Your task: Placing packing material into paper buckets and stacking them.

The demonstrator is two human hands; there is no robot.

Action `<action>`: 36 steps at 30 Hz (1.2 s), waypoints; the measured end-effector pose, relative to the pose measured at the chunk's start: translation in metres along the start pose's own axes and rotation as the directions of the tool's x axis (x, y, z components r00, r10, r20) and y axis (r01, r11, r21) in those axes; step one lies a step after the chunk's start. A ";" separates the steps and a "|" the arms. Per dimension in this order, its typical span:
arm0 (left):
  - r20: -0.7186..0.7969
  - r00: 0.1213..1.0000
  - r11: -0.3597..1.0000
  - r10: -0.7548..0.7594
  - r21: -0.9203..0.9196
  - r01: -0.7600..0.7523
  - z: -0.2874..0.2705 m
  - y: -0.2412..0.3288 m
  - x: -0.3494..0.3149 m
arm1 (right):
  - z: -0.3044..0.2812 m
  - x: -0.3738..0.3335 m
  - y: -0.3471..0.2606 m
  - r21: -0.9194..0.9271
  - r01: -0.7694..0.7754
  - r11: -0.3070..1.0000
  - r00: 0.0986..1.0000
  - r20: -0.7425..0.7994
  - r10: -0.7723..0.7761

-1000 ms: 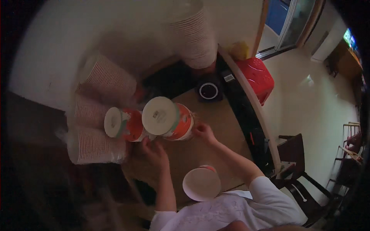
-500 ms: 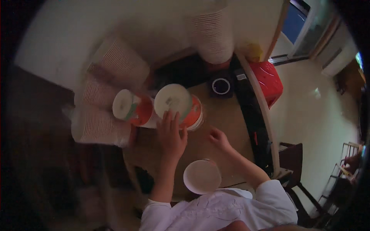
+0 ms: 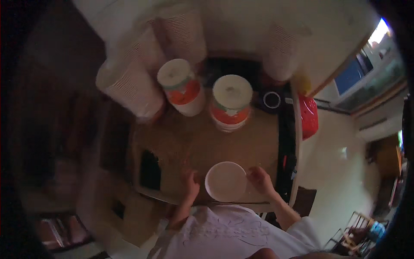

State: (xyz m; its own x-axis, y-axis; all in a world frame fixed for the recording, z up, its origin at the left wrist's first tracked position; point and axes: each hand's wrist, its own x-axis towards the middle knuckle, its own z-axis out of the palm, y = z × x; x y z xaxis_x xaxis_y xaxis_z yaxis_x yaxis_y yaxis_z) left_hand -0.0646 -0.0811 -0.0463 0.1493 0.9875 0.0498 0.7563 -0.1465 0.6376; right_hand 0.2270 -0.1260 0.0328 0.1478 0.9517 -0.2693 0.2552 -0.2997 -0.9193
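A round white tub point(image 3: 227, 182) stands on the brown tabletop close to my body. Just left of it is my left hand point(image 3: 192, 186), apart from the tub, its fingers blurred. My right hand point(image 3: 260, 179) is at the tub's right rim with the fingers curled in; whether they grip the rim or something small, I cannot tell. Farther back stand two columns of tubs with orange and green bands and pale round tops, a taller-looking left column point(image 3: 185, 93) and a wider right column point(image 3: 232, 103). Neither hand touches them.
Tall nested stacks of white tubs lean at the back left point(image 3: 133, 88), with another stack point(image 3: 282, 54) at the back right. A dark object with a pale ring point(image 3: 271, 100) sits near the right column. Beyond the table's right edge is a red plastic stool point(image 3: 308, 116).
My left hand has left the top of the wider banded column and come back beside the white tub. My right hand has drawn back to the tub's rim. The view has shifted too.
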 end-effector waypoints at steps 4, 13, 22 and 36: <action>0.189 0.855 0.453 -0.483 -0.782 0.429 0.039 -0.011 -0.019 | 0.022 0.011 0.003 -0.301 0.130 0.945 0.988 -0.039 -0.148; -0.038 0.941 0.828 -0.337 -0.488 0.277 0.064 -0.072 0.018 | 0.035 0.028 0.050 0.119 0.084 0.989 0.991 -0.112 -0.070; -0.346 0.881 0.946 -0.324 -0.137 0.294 0.084 -0.137 0.133 | 0.030 0.034 0.013 -0.339 -0.077 0.938 0.981 -0.192 0.011; -0.247 0.899 0.649 -0.363 -0.759 0.054 0.030 -0.092 0.046 | 0.015 -0.017 0.035 0.578 0.111 0.809 0.951 -0.297 0.082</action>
State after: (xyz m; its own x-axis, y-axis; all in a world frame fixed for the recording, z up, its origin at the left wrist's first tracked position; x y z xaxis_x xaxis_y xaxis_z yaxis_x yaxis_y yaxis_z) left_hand -0.1078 -0.0237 -0.1257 -0.2975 0.9547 0.0030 0.0151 0.0015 0.9999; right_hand 0.2188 -0.1511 0.0010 0.4455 0.8608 -0.2462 -0.3295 -0.0980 -0.9391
